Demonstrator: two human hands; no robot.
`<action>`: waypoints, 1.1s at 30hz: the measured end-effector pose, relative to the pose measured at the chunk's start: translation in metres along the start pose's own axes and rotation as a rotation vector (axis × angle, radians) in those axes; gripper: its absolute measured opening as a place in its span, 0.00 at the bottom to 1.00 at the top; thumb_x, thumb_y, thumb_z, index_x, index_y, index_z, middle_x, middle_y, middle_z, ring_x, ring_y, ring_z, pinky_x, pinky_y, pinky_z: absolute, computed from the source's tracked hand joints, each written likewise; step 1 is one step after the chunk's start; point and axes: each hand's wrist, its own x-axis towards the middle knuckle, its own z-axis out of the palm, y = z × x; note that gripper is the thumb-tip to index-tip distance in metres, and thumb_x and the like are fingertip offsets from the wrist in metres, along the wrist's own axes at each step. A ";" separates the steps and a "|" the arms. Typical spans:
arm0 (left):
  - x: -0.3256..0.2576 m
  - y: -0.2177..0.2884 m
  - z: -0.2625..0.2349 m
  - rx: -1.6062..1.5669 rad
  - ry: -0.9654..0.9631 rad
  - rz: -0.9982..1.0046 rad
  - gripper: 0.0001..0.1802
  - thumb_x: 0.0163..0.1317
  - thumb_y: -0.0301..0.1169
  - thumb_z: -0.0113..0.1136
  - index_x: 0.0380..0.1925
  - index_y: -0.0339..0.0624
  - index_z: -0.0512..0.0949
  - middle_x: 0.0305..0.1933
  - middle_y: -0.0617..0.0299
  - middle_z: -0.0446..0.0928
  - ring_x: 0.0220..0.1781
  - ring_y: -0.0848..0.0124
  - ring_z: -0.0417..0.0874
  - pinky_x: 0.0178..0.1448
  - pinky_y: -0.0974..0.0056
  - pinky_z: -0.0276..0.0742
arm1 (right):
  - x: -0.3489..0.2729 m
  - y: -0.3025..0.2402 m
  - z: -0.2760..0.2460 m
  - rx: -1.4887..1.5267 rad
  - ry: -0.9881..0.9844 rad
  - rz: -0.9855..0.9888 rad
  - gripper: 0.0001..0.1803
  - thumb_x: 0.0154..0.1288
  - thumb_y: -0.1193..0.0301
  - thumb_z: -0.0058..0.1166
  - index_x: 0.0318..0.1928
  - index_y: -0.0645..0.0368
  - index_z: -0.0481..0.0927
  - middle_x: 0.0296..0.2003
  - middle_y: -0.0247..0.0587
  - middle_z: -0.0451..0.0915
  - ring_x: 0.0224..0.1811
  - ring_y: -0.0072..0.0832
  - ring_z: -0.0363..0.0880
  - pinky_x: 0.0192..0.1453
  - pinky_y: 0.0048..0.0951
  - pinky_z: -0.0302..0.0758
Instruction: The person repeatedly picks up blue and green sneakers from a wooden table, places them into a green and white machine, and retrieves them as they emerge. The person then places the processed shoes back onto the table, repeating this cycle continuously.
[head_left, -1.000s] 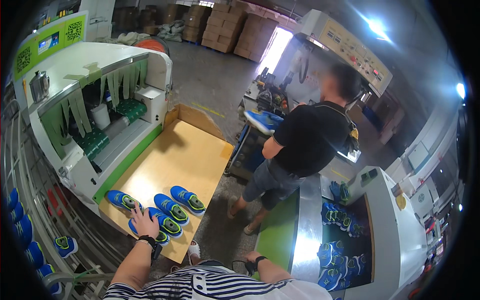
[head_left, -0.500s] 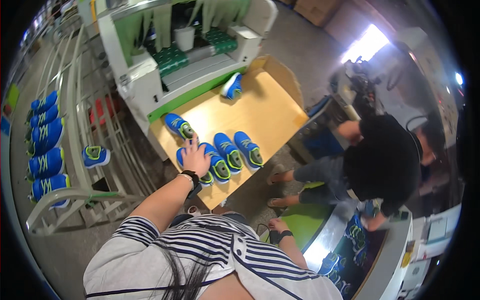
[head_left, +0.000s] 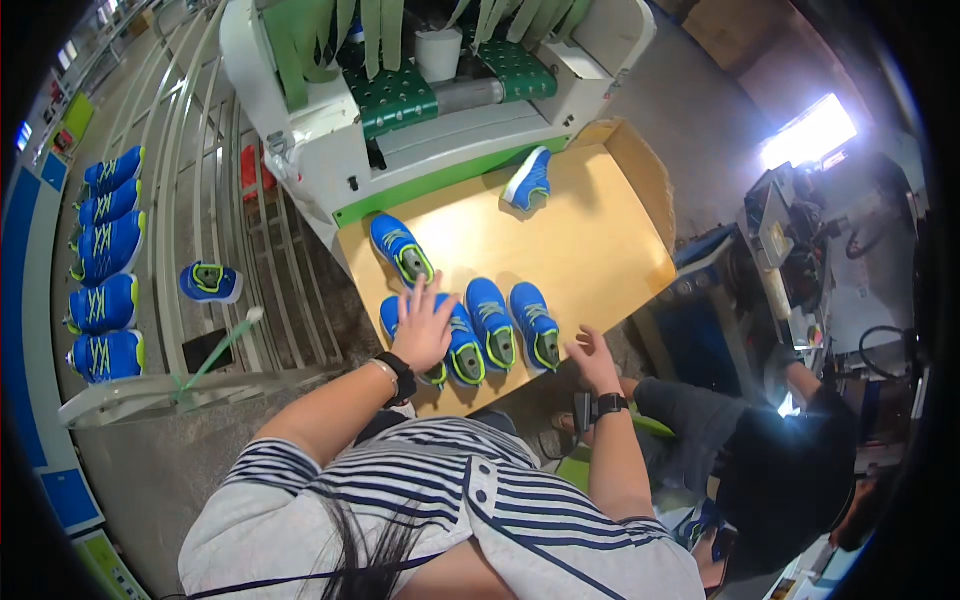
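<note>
On the wooden table top, a row of blue sneakers [head_left: 490, 318] with lime collars stands with heels toward me. My left hand [head_left: 425, 335] rests over the left end of this row, fingers spread, partly covering one sneaker [head_left: 390, 314]. Its fingertips reach the heel of another sneaker [head_left: 398, 245] lying farther out; whether they touch it I cannot tell. Just off the near right edge hovers my right hand [head_left: 595, 362], empty with fingers apart, close to the rightmost sneaker [head_left: 537, 325]. A single sneaker [head_left: 529, 182] lies tipped on its side at the far edge.
Beyond the table [head_left: 590, 235] stands a white and green machine [head_left: 345, 140] with hanging strips and a green belt [head_left: 395, 100]. At left, a metal rack [head_left: 215, 385] holds several blue sneakers [head_left: 108, 245]. A co-worker in dark clothes [head_left: 775, 455] is close on my right.
My right hand has risen from beside my waist to the table's near right edge. My left hand stays over the row. The view has shifted, so the table sits farther right.
</note>
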 end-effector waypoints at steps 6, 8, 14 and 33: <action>0.165 0.017 -0.023 -0.273 0.183 0.097 0.34 0.65 0.39 0.64 0.70 0.43 0.68 0.79 0.45 0.58 0.81 0.44 0.54 0.80 0.37 0.49 | 0.010 -0.012 0.048 -0.067 -0.267 -0.184 0.55 0.55 0.67 0.74 0.77 0.62 0.53 0.70 0.58 0.64 0.73 0.51 0.64 0.76 0.42 0.63; 0.236 0.013 -0.001 -0.172 0.153 0.010 0.41 0.63 0.47 0.67 0.71 0.40 0.66 0.77 0.44 0.62 0.81 0.46 0.56 0.80 0.38 0.50 | 0.011 -0.017 0.046 -0.134 -0.291 -0.222 0.54 0.55 0.72 0.73 0.77 0.63 0.52 0.69 0.56 0.65 0.73 0.42 0.65 0.76 0.38 0.63; 0.350 0.012 0.096 -0.335 -0.151 -0.471 0.50 0.53 0.53 0.73 0.70 0.38 0.66 0.67 0.44 0.74 0.70 0.49 0.74 0.71 0.47 0.70 | 0.014 -0.053 0.039 -0.182 -0.266 -0.270 0.53 0.52 0.73 0.72 0.75 0.63 0.54 0.63 0.62 0.72 0.67 0.56 0.71 0.73 0.41 0.68; 0.291 -0.074 -0.143 -2.087 0.522 -0.578 0.31 0.76 0.48 0.55 0.68 0.37 0.66 0.68 0.44 0.70 0.67 0.44 0.76 0.63 0.51 0.85 | 0.346 -0.394 0.058 0.017 0.333 -0.918 0.41 0.63 0.68 0.67 0.74 0.60 0.63 0.63 0.60 0.75 0.67 0.50 0.74 0.71 0.41 0.69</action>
